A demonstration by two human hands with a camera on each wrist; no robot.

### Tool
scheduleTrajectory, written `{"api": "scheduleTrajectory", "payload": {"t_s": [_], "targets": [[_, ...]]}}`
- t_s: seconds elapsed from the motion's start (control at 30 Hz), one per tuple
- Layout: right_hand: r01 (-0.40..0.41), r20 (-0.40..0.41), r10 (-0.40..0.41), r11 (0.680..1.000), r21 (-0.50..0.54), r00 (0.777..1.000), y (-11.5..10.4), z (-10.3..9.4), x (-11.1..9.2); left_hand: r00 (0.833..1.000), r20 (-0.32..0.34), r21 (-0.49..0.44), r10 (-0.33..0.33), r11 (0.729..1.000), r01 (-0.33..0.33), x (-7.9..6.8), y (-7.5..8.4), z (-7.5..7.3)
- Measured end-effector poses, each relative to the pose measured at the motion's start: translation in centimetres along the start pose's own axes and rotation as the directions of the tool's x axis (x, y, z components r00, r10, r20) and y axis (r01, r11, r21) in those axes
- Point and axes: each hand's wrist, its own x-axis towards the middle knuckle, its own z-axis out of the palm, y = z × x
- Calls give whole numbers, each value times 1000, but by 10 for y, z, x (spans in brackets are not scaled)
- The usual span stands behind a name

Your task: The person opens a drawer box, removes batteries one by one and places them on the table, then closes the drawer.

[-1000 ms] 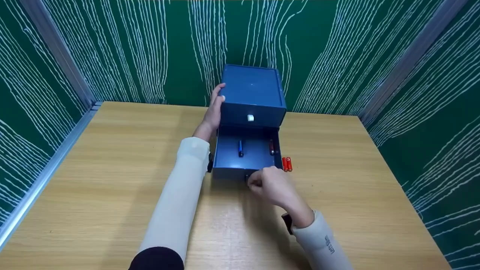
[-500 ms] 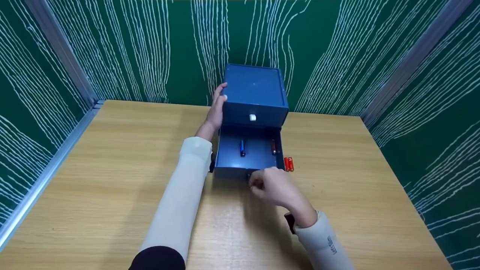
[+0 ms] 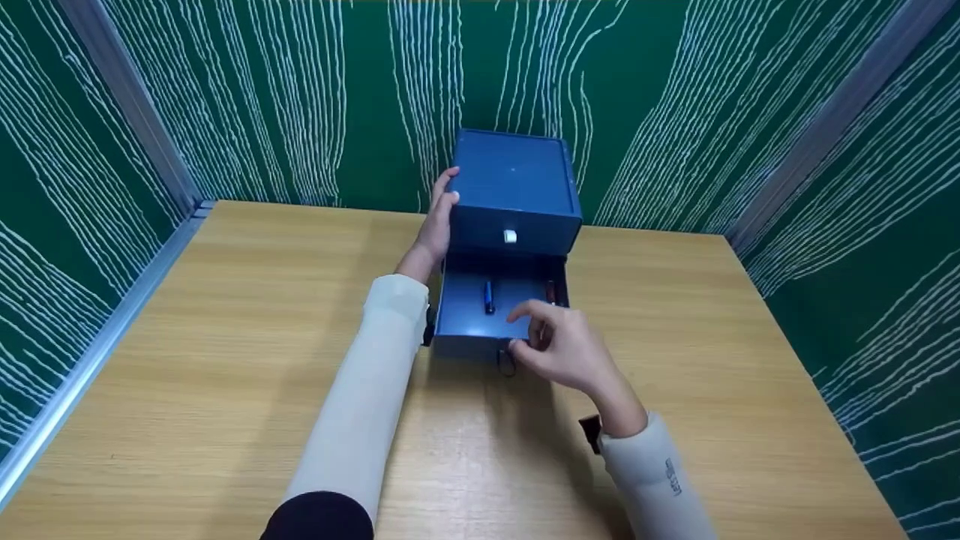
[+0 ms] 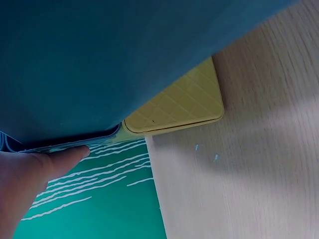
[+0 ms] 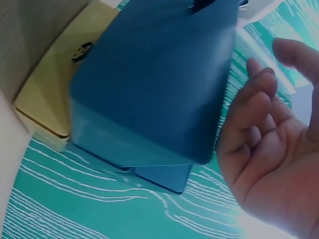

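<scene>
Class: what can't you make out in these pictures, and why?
Head view: the near end of the dark red cylinder, behind the right hand.
Head view: any lettering on the blue cylinder, too small to read.
Head view: the inside of the upper drawer, hidden by its front and top.
Left wrist view: part of the left hand, cut off by the left edge.

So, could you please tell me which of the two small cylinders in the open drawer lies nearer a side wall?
The dark red cylinder, close by the right-hand wall of the open drawer; the blue cylinder lies nearer the middle.
</scene>
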Motion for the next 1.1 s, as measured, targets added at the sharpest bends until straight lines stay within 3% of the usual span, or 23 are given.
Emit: {"api": "scheduleTrajectory", "payload": {"t_s": [0.27, 0.6, 0.83, 1.1], "targets": [[34, -48, -33, 999, 21, 998, 12, 0, 21, 999, 8, -5, -32, 999, 32, -2, 1, -1], [3, 20, -2, 999, -43, 1000, 29, 2, 50, 999, 5, -3, -36, 999, 36, -2, 1, 1], [-21, 82, 31, 993, -120, 996, 37, 11, 66, 1000, -2, 3, -14, 1000, 14, -2, 1, 1], [-23, 123, 40, 990, -137, 992, 46, 21, 79, 1000, -13, -2, 10, 1000, -10, 2, -2, 1]]}}
